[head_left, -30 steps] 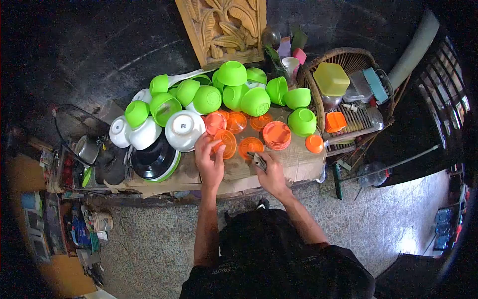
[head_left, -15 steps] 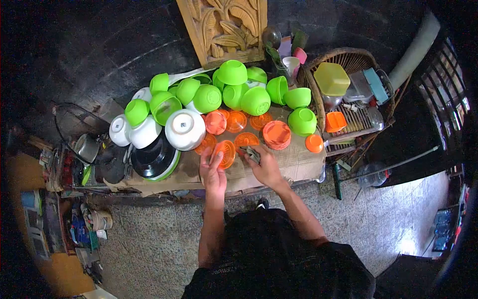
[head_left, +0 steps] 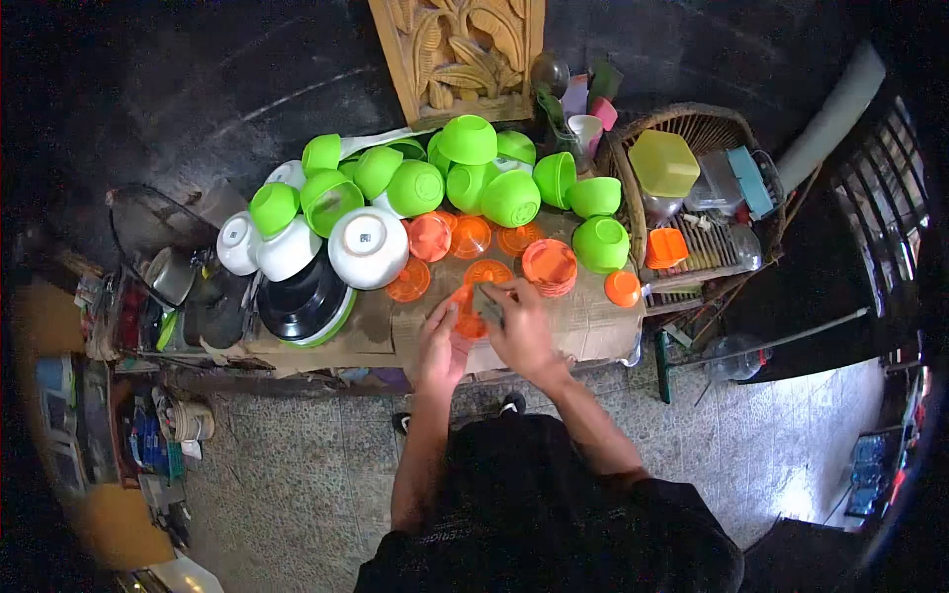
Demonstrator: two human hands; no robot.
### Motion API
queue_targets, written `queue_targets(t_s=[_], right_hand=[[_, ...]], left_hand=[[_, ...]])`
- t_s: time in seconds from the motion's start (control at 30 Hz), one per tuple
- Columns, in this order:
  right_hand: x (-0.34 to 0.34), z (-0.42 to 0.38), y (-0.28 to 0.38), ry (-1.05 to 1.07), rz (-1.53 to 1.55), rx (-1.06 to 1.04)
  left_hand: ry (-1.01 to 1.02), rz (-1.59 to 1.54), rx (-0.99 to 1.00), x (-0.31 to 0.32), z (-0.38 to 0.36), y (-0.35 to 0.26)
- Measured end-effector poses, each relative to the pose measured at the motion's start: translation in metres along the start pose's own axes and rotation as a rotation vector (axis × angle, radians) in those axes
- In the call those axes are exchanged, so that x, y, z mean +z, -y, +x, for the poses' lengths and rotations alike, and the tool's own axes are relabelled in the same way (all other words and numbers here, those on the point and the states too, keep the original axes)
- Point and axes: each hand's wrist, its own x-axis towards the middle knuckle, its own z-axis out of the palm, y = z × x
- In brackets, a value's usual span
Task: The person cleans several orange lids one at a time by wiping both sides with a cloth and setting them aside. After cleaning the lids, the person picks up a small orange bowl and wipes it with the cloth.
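My left hand (head_left: 445, 346) grips the edge of an orange plastic disc (head_left: 471, 314) over the front of the cardboard. My right hand (head_left: 522, 331) is closed around a small greyish cloth (head_left: 491, 308), held against the disc's right side. Behind them another orange disc (head_left: 487, 273) lies flat, and a stack of orange discs (head_left: 550, 265) is to its right. More orange discs lie near the green bowls, one of them (head_left: 407, 281) to the left of my hands.
Green bowls (head_left: 415, 188) and white bowls (head_left: 368, 247) are piled at the back and left, beside a black bowl (head_left: 301, 301). A wicker basket (head_left: 618, 163) with plastic containers stands right. A small orange cup (head_left: 623, 288) sits near the cardboard's right edge.
My left hand has moved right with the disc, which is now turned between both hands. The cloth in my right hand has come against it.
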Motion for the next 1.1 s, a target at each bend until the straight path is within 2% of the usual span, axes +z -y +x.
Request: queue_targets(t_s=[0.1,0.17,0.27,0.3,0.33,0.43,0.5,0.53,0.6,0.73,0.9,1.1], right_hand=[[0.010,-0.002,0.014,0.047,-0.164,-0.048],[0.010,0.001,0.021,0.083,-0.152,-0.070],[0.013,-0.002,0.027,0.161,-0.145,-0.090],[0.014,-0.003,0.029,0.199,-0.153,-0.097],[0.015,-0.005,0.033,0.203,-0.148,-0.097],[0.018,-0.011,0.041,0.216,-0.195,-0.156],[0.024,-0.017,0.040,0.195,-0.285,-0.282],[0.025,-0.020,0.039,0.187,-0.289,-0.276],[0.025,-0.029,0.035,0.266,-0.281,-0.301],[0.024,-0.046,0.025,0.177,-0.233,-0.328],[0.022,-0.051,0.017,0.055,-0.120,-0.153],[0.028,-0.041,0.031,-0.087,0.076,0.070]], left_hand=[[0.021,-0.065,-0.010,-0.004,-0.005,-0.001],[0.012,-0.117,-0.052,-0.015,-0.007,0.000],[0.010,-0.003,-0.021,-0.027,-0.008,0.005],[-0.056,-0.018,-0.027,-0.027,-0.007,0.008],[-0.120,-0.032,-0.032,-0.027,-0.006,0.011],[-0.129,-0.173,-0.035,-0.015,-0.015,0.005],[-0.135,-0.158,-0.020,-0.004,-0.020,0.001],[-0.141,-0.150,-0.001,0.000,-0.020,-0.001],[-0.106,-0.173,-0.026,0.003,-0.020,-0.005],[-0.058,-0.162,-0.053,-0.015,-0.005,-0.003],[-0.021,-0.232,-0.116,-0.003,-0.008,-0.005],[-0.098,-0.225,-0.136,-0.013,-0.004,-0.007]])
